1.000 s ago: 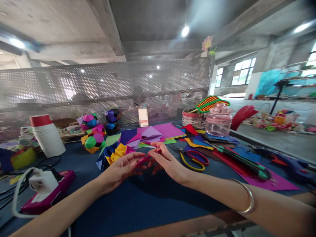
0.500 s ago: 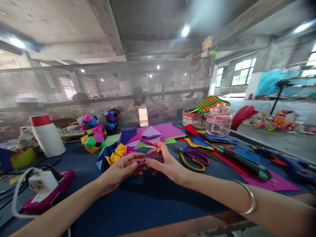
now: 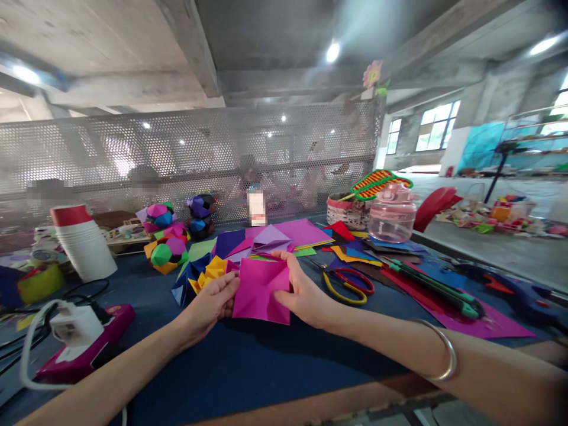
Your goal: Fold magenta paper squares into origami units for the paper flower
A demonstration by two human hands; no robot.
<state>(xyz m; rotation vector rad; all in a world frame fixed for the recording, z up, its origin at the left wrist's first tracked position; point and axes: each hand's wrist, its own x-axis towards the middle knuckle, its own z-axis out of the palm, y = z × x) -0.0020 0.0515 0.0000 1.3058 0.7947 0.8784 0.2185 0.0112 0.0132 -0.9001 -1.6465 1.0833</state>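
Between my two hands a square of magenta paper [image 3: 261, 291] faces me, with faint creases across it. My left hand [image 3: 220, 296] pinches its left edge, thumb in front and fingers behind. Along the right edge my right hand [image 3: 306, 296] grips it the same way, the fingers partly hidden behind the sheet. Just beyond my left hand lie folded yellow paper pieces [image 3: 210, 272] and dark blue folded pieces [image 3: 193, 277]. Behind the square, a folded lilac paper piece [image 3: 271, 235] rests on a stack of coloured sheets [image 3: 306, 232].
Yellow-and-red scissors [image 3: 348, 284] and a green utility knife [image 3: 437, 287] lie to the right, near a blue glue gun [image 3: 510, 290]. A pink bottle [image 3: 393, 216] stands behind them. On the left are stacked paper cups [image 3: 84, 245], a magenta power strip [image 3: 84, 343] and paper balls [image 3: 168, 251].
The magenta paper, seen nearly edge-on before, now shows its full square face toward me. My hands have moved slightly apart to its left and right edges.
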